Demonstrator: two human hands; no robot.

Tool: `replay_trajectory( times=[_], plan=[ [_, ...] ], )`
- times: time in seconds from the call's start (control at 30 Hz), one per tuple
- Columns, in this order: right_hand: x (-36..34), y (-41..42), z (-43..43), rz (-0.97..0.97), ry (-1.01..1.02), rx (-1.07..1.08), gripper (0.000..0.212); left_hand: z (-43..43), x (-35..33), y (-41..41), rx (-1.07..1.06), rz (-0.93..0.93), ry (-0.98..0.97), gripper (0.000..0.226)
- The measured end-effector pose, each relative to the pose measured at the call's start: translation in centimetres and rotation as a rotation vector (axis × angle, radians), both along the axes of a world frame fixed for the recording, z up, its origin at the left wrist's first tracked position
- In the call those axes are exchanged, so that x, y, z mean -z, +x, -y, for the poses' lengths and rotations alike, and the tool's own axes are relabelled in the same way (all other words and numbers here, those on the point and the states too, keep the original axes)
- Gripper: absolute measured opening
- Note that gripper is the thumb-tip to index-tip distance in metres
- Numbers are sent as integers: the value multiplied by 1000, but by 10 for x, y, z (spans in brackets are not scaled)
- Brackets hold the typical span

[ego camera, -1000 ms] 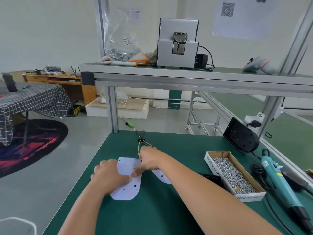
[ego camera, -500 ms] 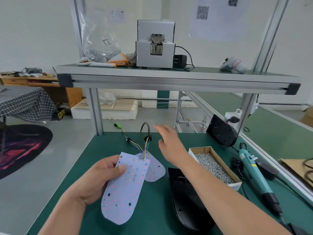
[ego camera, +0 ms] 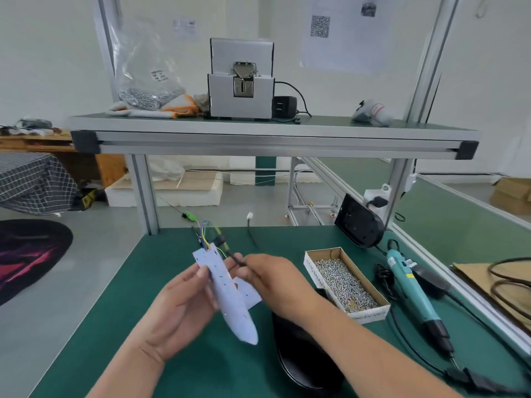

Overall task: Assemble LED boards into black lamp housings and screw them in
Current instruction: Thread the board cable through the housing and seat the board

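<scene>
Raised off the mat (ego camera: 161,254) since before, our left hand (ego camera: 178,305) is gripping the LED boards (ego camera: 230,300) mid-frame; our right hand (ego camera: 275,282), back from reaching, is pinching their black lead (ego camera: 235,259); the black lamp housing (ego camera: 304,366) is lying lower right, so we are likely seating next.

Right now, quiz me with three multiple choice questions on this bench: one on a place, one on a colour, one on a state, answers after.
1. Where is the box of screws? A on the top shelf; B on the table beside the screwdriver; C on the floor.
2. What colour is the screwdriver's body? A red; B yellow; C teal.
3. How is the LED board? A flat on the table; B screwed into a housing; C held up by the left hand.
Answers: 1 B, it sits next to the screwdriver. 2 C, its casing is teal. 3 C, the left hand grips it while the right hand pinches its wire.
</scene>
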State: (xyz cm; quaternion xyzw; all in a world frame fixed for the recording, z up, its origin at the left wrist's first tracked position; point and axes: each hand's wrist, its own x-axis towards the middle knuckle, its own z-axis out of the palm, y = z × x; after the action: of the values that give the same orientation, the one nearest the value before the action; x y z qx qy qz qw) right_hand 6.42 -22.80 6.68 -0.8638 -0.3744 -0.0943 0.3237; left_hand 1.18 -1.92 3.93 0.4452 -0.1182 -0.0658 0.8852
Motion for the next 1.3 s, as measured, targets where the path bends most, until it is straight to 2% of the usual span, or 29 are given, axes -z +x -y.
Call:
replay_trajectory(
  times=[0.07, 0.17, 0.2, 0.3, 0.4, 0.47, 0.57, 0.67, 0.83, 0.93, 1.03, 1.13, 1.23, 1.3],
  plan=[
    [1, -7, -7, 31, -36, -19, 18, 12, -1, -1, -16, 25, 51, 45],
    [-1, -9, -4, 75, -72, 40, 38, 15, -3, 0, -127, -10, 28, 48],
    [-1, -8, 1, 82, -83, 34, 39, 14, -4, 0, -145, -20, -11, 45],
    [0, 5, 25, 163, -147, 45, 22, 12, -8, 0, -199, -57, -83, 37],
    [6, 22, 48, 310, -152, 188, 4, 14, -8, 0, -216, -184, -64, 35],
    [11, 32, 61, 350, -106, 306, 5, 14, -7, 1, -192, -272, -45, 33],
    [15, 51, 92, 217, -11, 500, 18, 8, -8, 1, -177, -349, -10, 27],
    [20, 65, 125, 26, 51, 629, 15, 8, -6, 2, -120, -396, 29, 23],
    [32, 63, 159, 27, 203, 725, 24, 23, -3, 1, -56, -425, 81, 23],
    [29, 47, 159, -12, 479, 673, 30, 35, 2, 0, -16, -448, 65, 32],
    [23, 23, 143, -57, 603, 553, 19, 47, 12, 0, -24, -477, 95, 37],
    [15, -2, 128, -56, 732, 415, 20, 55, 20, -1, -38, -492, 142, 38],
    [8, -22, 118, -37, 787, 276, 19, 57, 22, 0, -37, -502, 159, 36],
    [9, -28, 115, -32, 729, 223, 19, 58, 22, -1, -22, -504, 165, 37]
  ],
)
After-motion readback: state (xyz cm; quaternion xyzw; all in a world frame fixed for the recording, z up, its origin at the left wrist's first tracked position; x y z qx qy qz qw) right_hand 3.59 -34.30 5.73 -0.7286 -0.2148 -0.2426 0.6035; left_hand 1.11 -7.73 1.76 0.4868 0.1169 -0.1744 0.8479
